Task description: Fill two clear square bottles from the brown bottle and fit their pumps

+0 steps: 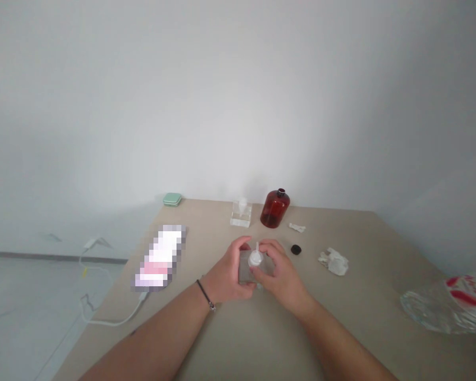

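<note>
On the beige tabletop (262, 344), at centre front: one square clear bottle (246, 270), held upright between both hands, just above the table, with a white conical nozzle (256, 258) standing at its top. Left hand (230, 270): fingers (238, 244) curled closed around the bottle's left side; black cord bracelet (203, 289) at the wrist. Right hand (281, 275): fingers (270, 250) bent closed over the bottle's right side, with the fingertips beside the nozzle.

Further along the table: one square clear glass bottle with a white top (241, 212), standing upright beside one red-brown glass bottle (275, 209), its dark neck uncapped. One small black cap (295, 250) lies just right of the right hand. Nearby lie one white paper scrap (297, 227) and one crumpled white wrapper (333, 263).

Outlying items: a mint-green flat case (172, 199) at the far edge; a pixelated, unidentifiable pink-and-white object (158, 256) on the left; a white cable (111, 321) trailing from it over the table edge; and a clear plastic bag with red print (448, 304) at the right.
</note>
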`<state>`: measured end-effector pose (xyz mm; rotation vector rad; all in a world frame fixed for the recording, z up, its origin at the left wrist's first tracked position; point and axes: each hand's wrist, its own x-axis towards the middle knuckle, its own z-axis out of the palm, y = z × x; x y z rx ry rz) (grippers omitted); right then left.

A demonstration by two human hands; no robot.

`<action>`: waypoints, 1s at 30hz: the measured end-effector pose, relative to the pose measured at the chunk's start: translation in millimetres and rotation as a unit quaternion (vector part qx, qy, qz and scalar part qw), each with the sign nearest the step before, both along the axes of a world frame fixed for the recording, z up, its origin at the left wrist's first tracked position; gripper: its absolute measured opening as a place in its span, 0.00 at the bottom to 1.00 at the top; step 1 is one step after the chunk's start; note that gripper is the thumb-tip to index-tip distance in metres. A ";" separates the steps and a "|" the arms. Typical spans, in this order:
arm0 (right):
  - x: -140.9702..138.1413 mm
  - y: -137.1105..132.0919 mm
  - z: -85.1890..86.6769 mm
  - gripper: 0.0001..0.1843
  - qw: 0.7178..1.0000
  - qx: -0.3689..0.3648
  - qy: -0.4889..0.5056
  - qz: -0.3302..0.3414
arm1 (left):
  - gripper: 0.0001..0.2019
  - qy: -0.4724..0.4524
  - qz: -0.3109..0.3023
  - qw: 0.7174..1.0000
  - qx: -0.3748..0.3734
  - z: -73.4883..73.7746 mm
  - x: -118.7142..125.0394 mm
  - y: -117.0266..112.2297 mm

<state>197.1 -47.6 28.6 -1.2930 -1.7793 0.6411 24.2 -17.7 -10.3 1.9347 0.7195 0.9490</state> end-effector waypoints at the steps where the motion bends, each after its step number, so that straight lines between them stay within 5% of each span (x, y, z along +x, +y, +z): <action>1: -0.3 -0.2 -2.0 0.10 1.000 -0.004 0.009 -0.001 | 0.49 0.004 0.004 1.000 0.007 -0.1 -0.2 -0.4; 9: -2.6 -3.0 -8.0 0.11 0.995 -0.033 0.097 0.005 | 0.40 -0.007 -0.018 0.994 0.105 9.7 -1.2 0.4; 16: 7.5 -0.6 -11.9 0.17 0.973 -0.087 0.198 0.085 | 0.33 -0.017 -0.039 0.993 0.108 10.4 -1.7 2.1; 24: 16.3 2.7 -26.1 0.06 0.918 -0.155 0.364 0.005 | 0.32 -0.005 -0.037 0.993 0.108 9.9 -3.0 1.9; 28: 11.1 1.7 -20.6 0.23 0.916 -0.180 0.355 0.057 | 0.32 -0.003 -0.036 0.994 0.108 9.0 -3.1 2.3; 30: 10.6 1.7 -19.6 0.23 0.924 -0.175 0.333 0.070 | 0.32 -0.005 -0.037 0.993 0.109 9.2 -3.0 2.4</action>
